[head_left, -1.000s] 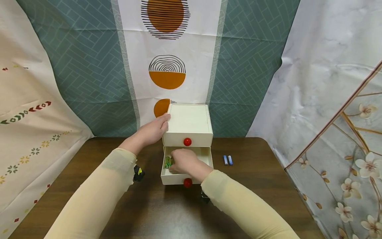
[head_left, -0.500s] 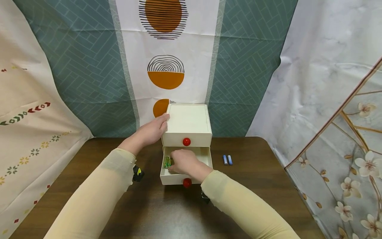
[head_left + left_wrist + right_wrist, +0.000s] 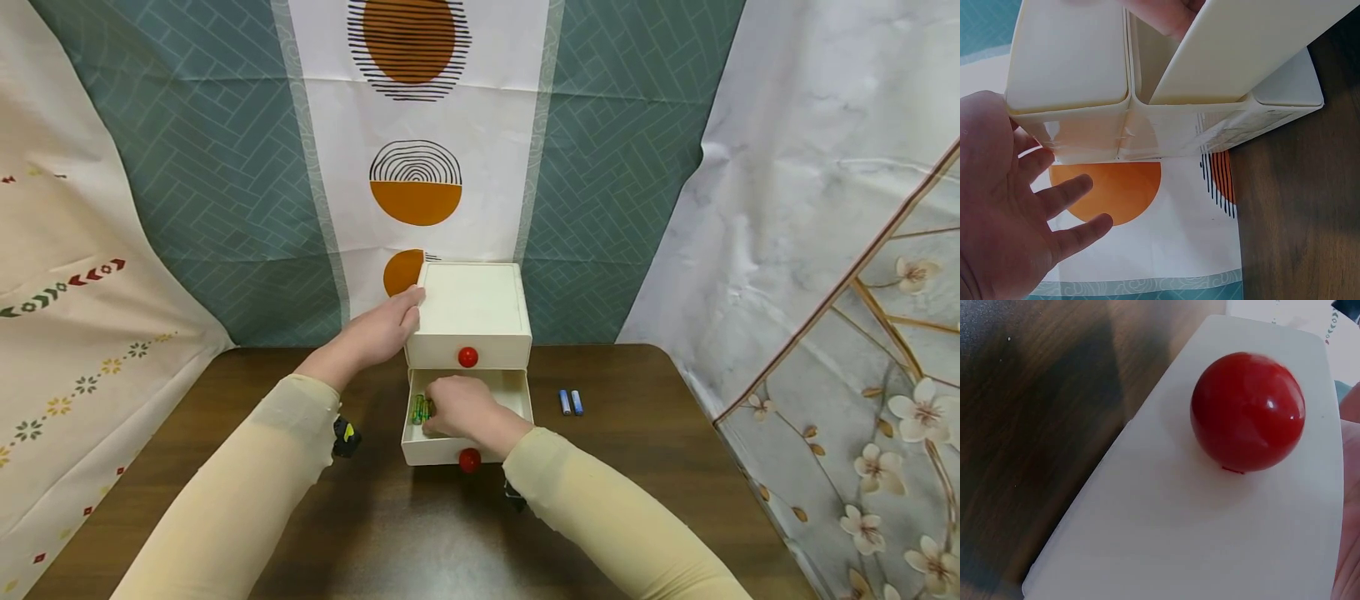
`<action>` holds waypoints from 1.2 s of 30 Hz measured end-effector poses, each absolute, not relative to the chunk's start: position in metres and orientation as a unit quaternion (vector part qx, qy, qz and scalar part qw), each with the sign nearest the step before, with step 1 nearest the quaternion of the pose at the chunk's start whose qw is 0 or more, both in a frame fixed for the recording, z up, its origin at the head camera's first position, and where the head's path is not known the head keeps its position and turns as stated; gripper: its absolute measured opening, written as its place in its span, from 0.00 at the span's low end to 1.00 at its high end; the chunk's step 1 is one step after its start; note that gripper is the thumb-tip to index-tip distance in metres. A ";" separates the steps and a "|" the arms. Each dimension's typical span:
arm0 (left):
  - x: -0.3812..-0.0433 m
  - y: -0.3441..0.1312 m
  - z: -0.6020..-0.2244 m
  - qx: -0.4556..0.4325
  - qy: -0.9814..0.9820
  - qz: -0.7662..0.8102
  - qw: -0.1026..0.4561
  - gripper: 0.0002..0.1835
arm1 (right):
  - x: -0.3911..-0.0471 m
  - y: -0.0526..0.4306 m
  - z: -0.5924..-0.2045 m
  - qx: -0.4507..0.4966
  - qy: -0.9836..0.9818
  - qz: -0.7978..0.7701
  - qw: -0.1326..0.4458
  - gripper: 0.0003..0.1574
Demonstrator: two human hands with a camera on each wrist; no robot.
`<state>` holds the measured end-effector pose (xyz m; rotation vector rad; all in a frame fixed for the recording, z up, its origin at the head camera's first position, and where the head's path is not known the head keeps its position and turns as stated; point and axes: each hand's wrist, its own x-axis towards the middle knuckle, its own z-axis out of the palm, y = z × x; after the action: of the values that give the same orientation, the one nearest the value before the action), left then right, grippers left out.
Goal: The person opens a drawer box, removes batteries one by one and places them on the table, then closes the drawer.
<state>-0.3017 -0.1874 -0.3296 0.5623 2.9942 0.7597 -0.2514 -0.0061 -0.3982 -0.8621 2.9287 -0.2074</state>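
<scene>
A small white cabinet [image 3: 472, 298] with two drawers stands at the back of the table, its lower drawer [image 3: 442, 451] pulled out. My left hand [image 3: 378, 329] rests against the cabinet's upper left side; the left wrist view shows its fingers [image 3: 1071, 194] loosely spread. My right hand [image 3: 463, 408] reaches down into the lower drawer from the right. Its fingertips are right at the green batteries [image 3: 417, 409] on the drawer's left side. The back of the hand hides the fingertips, so I cannot tell whether they pinch a battery.
Two blue-and-white batteries [image 3: 571, 402] lie on the brown table [image 3: 630, 467] right of the cabinet. Each drawer has a red round knob, the lower knob [image 3: 1247, 412] facing the right wrist camera. Patterned cloth [image 3: 615, 167] hangs behind the table and along both sides.
The head view has shifted slightly. Both hands, the drawer and the batteries stay as they were.
</scene>
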 end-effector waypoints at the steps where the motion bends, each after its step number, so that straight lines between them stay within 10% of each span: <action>1: -0.302 -0.187 -0.330 0.179 0.954 0.242 0.000 0.34 | -0.251 -0.006 -0.398 -0.282 0.956 -0.068 0.040 0.16; 36: -0.303 -0.188 -0.332 0.175 0.955 0.241 0.002 0.34 | -0.252 0.010 -0.396 -0.302 0.947 -0.099 0.054 0.15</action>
<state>-0.3034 -0.1880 -0.3319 0.5494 2.9956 0.7546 -0.2518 0.0103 -0.3963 -0.9170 2.8753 -0.3020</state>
